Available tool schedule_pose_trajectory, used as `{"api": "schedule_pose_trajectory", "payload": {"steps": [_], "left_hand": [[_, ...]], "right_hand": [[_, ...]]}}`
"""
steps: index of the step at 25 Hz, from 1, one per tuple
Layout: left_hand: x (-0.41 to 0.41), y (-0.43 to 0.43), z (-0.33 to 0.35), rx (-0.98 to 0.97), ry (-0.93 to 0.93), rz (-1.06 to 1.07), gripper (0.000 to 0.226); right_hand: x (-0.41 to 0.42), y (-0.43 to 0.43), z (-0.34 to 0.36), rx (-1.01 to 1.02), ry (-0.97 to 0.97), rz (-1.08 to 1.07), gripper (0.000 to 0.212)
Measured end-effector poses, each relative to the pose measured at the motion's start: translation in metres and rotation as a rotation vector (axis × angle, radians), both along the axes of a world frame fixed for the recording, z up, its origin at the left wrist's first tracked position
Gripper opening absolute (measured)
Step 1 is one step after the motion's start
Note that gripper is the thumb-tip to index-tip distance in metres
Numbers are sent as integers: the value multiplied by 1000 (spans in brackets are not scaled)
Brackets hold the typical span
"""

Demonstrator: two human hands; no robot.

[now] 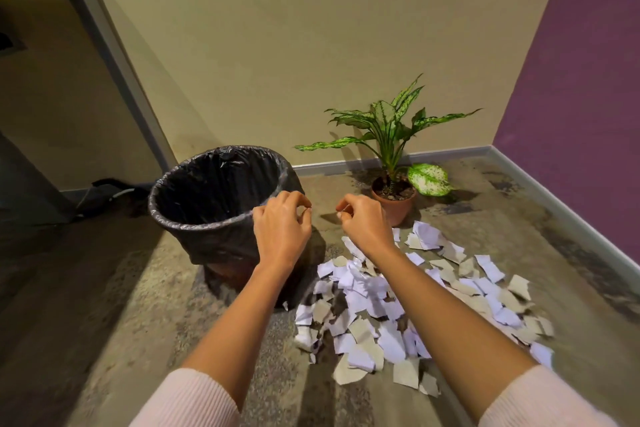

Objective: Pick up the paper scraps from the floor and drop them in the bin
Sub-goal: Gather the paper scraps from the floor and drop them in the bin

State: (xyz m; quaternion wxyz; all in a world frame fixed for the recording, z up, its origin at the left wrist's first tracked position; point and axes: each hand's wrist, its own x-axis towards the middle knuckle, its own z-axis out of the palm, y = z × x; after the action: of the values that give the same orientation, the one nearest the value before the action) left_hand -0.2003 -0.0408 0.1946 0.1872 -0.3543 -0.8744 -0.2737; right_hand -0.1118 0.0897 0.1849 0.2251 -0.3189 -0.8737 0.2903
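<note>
A pile of white and beige paper scraps lies spread on the floor to the right of the bin, which is lined with a black bag. My left hand hovers at the bin's near right rim, fingers curled and thumb meeting the fingertips. No scrap shows in it. My right hand is raised above the far end of the pile, between the bin and the plant pot. Its fingers are curled in too, and I see no paper in it. The inside of the bin looks dark, and its bottom is hidden.
A potted plant in a terracotta pot stands against the wall just beyond my right hand. A grey table leg slants down at the left, with a dark bag on the floor beneath. A purple wall bounds the right side.
</note>
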Motion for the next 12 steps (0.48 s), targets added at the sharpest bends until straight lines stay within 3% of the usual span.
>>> {"api": "schedule_pose_trajectory", "payload": {"steps": [6, 12], "left_hand": [[98, 34, -74, -157, -138, -241, 5], [174, 54, -151, -346, -257, -400, 15]], "right_hand": [[114, 38, -57, -138, -258, -128, 15], [240, 57, -139, -214, -573, -120, 23]]}}
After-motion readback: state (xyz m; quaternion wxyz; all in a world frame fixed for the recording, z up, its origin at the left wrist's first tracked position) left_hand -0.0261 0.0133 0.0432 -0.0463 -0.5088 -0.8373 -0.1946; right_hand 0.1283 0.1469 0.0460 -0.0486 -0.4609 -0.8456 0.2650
